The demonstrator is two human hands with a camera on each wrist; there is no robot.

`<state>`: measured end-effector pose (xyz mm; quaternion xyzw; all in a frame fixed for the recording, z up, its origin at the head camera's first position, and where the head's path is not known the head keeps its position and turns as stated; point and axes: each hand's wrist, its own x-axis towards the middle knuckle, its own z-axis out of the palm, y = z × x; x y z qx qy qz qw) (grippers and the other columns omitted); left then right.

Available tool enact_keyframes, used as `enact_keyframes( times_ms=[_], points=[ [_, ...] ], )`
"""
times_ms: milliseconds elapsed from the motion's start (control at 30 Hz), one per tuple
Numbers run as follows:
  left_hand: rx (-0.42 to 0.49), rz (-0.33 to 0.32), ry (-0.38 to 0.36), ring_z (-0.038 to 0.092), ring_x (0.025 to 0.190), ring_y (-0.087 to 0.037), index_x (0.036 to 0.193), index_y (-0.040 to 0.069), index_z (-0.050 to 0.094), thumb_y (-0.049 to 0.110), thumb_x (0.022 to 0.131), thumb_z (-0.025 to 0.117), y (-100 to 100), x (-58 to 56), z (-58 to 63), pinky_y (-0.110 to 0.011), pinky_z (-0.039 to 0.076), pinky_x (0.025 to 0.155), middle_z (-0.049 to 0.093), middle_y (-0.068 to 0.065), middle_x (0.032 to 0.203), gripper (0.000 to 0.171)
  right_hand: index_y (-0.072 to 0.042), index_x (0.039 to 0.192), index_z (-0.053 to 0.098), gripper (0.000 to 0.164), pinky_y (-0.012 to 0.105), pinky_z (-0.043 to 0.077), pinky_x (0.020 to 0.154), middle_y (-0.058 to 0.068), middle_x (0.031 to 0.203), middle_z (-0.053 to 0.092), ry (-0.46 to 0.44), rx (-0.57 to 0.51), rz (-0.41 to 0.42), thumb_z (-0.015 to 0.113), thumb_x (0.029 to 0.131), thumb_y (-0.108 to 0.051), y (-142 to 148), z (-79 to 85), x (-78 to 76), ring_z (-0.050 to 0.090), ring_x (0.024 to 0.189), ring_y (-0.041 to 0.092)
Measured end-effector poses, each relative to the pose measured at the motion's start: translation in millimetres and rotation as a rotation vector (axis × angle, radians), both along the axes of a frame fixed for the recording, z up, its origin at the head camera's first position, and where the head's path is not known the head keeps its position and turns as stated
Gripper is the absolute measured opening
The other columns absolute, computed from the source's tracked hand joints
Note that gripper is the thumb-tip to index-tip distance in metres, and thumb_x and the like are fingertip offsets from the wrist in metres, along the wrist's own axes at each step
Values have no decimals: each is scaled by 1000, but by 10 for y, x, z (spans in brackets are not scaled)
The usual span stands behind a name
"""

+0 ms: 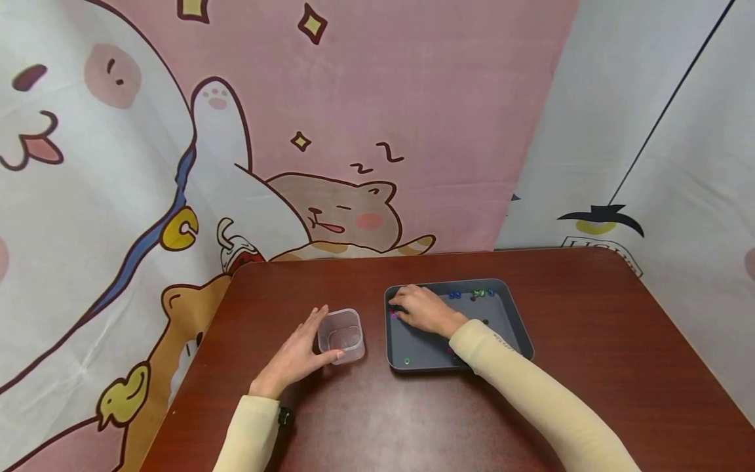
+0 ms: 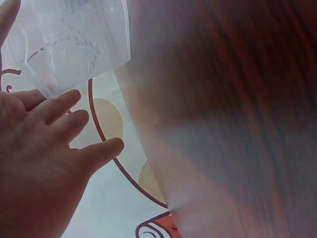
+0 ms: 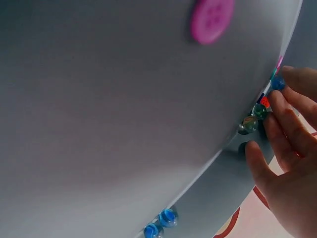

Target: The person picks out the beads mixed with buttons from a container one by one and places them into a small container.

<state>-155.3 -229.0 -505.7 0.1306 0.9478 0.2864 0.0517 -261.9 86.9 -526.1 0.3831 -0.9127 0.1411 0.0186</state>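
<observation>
My left hand point(image 1: 297, 357) holds a clear plastic container point(image 1: 352, 351) on the table, its fingers along the far left side and its thumb at the near side. In the left wrist view the container point(image 2: 74, 44) shows above the spread fingers. My right hand point(image 1: 425, 309) reaches into the far left corner of a grey tray point(image 1: 419, 341). In the right wrist view its thumb and a fingertip pinch a blue marble point(image 3: 278, 83). Beside these fingers lie greenish marbles point(image 3: 250, 124) and a red button point(image 3: 265, 102) along the tray wall. A magenta button point(image 3: 213, 20) lies nearby.
Two blue marbles point(image 1: 455, 295) and several green marbles point(image 1: 479, 293) line the tray's far wall. A green ring-like piece point(image 1: 407, 361) lies in the near left corner. Brown table point(image 1: 366, 419) surrounds tray and container; a printed cloth point(image 1: 413, 118) hangs behind.
</observation>
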Motion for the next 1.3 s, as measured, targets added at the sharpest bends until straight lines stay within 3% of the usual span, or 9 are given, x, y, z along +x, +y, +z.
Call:
enact_keyframes(
  times_ms=[367, 600, 767, 867, 1067, 1300],
  points=[
    [7, 10, -14, 25, 155, -37, 165, 14, 27, 59, 84, 80, -4, -3, -6, -61, 21, 122, 26, -18, 169, 108, -11, 114, 77, 22, 50, 54, 92, 7, 116, 71, 90, -17, -13, 79, 93, -17, -53, -20, 3, 64, 112, 28],
    [42, 0, -19, 28, 152, -43, 163, 15, 32, 57, 83, 82, -19, -28, -9, -64, 21, 120, 27, -20, 168, 104, -13, 105, 78, 12, 49, 54, 89, 5, 109, 70, 83, -6, -25, 80, 93, -15, -71, 0, 15, 63, 104, 26],
    [82, -2, -29, 36, 149, -41, 161, 17, 36, 56, 82, 84, -23, -34, -17, -64, 31, 117, 29, -20, 167, 101, -14, 105, 78, 12, 50, 53, 90, 5, 112, 70, 62, -12, -30, 79, 94, -17, -49, 16, 11, 63, 106, 27],
    [103, -10, -27, 37, 149, -38, 161, 16, 36, 54, 82, 85, -26, -41, -28, -62, 36, 115, 30, -19, 166, 101, -14, 107, 78, 13, 52, 53, 92, 7, 115, 70, 52, -27, -29, 77, 95, -19, -22, 67, 18, 63, 109, 28],
    [127, -18, -43, 34, 151, -36, 163, 13, 32, 53, 82, 85, -31, -40, -24, -62, 33, 116, 31, -13, 167, 105, -13, 106, 78, 14, 49, 55, 91, 5, 112, 70, 70, -66, -35, 78, 95, -22, 1, 214, 44, 64, 107, 26],
    [142, -23, -28, 29, 153, -36, 163, 15, 35, 57, 82, 83, -35, -54, -22, -64, 33, 116, 29, -16, 168, 103, -14, 105, 78, 14, 47, 55, 91, 4, 112, 70, 86, -113, -30, 78, 95, -23, 14, 325, 71, 65, 106, 24]
  ],
)
